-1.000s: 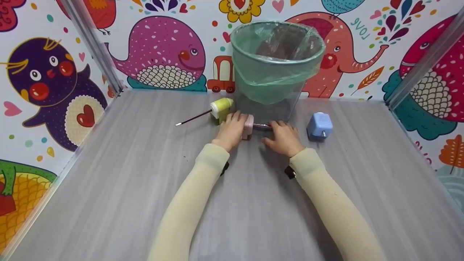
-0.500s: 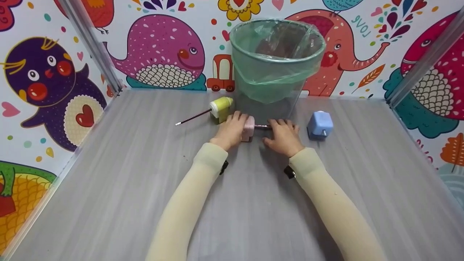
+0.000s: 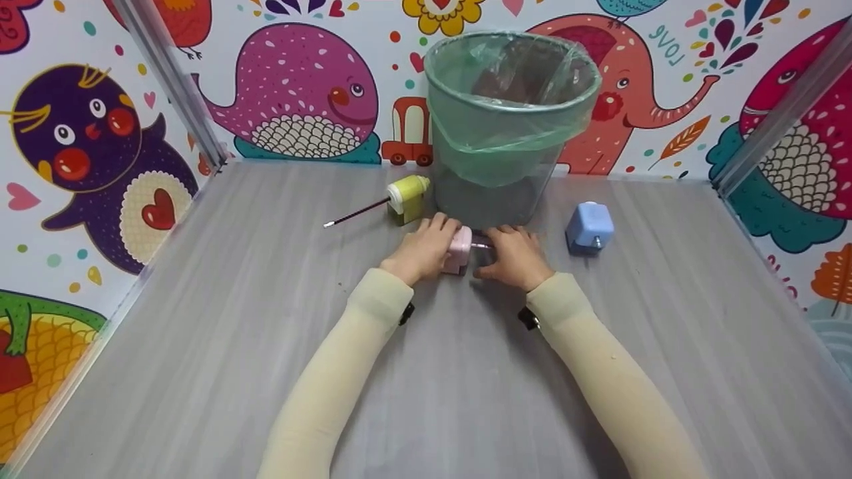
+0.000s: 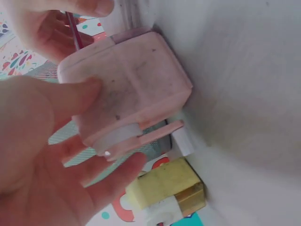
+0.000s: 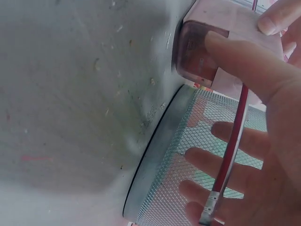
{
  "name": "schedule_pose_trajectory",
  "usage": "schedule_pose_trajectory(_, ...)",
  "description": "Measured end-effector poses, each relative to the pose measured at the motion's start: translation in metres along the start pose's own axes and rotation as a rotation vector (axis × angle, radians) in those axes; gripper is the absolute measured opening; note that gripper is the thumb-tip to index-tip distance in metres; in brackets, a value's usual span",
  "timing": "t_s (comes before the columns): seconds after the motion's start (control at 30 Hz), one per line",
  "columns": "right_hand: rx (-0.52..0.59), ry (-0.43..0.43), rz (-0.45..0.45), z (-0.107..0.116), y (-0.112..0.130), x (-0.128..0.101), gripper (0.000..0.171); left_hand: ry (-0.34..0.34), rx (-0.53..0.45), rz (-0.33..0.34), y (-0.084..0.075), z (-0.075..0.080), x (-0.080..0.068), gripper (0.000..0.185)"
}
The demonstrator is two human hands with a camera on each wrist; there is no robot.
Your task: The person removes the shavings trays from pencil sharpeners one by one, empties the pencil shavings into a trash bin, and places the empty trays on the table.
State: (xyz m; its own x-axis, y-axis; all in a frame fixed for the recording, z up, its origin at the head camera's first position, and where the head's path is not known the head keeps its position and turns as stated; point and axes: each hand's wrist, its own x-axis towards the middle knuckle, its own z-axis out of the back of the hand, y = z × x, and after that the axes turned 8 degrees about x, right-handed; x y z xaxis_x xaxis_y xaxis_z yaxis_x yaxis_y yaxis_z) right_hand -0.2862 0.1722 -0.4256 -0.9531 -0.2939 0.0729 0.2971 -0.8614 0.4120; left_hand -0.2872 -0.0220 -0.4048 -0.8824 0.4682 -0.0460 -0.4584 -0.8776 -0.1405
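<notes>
A pink crank pencil sharpener (image 3: 460, 249) stands on the table in front of the bin. My left hand (image 3: 422, 250) holds it from the left, thumb on its near side, fingers near the crank (image 4: 157, 134). A dark red pencil (image 5: 233, 136) sticks out of the sharpener towards my right hand (image 3: 518, 258). In the right wrist view, the right thumb touches the clear shavings drawer (image 5: 196, 59). The other right fingers are spread, not closed round the pencil, which crosses in front of them. Its silver-coloured end lies near the palm.
A mesh bin (image 3: 496, 193) with a green liner stands just behind the hands. Left of it is a yellow sharpener (image 3: 407, 194) with a pencil (image 3: 359, 213) in it. A blue sharpener (image 3: 590, 226) stands to the right. Printed panels (image 3: 299, 80) border the table.
The pink sharpener and its pencil have come slightly nearer to me, away from the bin, together with my left hand. My right hand has shifted left, closer to the sharpener.
</notes>
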Motion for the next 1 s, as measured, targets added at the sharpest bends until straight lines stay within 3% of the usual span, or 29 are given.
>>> schedule_pose_trajectory(0.2,0.012,0.007,0.015,-0.0012,-0.0010,0.0003,0.064,0.029,0.017,0.005,-0.0020,0.0018,-0.0048,0.053)
schedule_pose_trajectory(0.67,0.021,-0.026,0.047,-0.0032,-0.0033,-0.0010,0.056,0.005,0.042,0.014,-0.0052,0.0015,-0.0062,0.055)
schedule_pose_trajectory(0.87,0.053,-0.002,0.012,-0.0033,-0.0041,-0.0006,0.055,0.024,0.049,0.034,-0.0059,0.0021,-0.0050,0.054)
schedule_pose_trajectory(1.0,0.128,0.035,-0.067,0.0005,-0.0090,0.0001,0.056,0.009,0.061,0.029,-0.0053,0.0030,-0.0038,0.051)
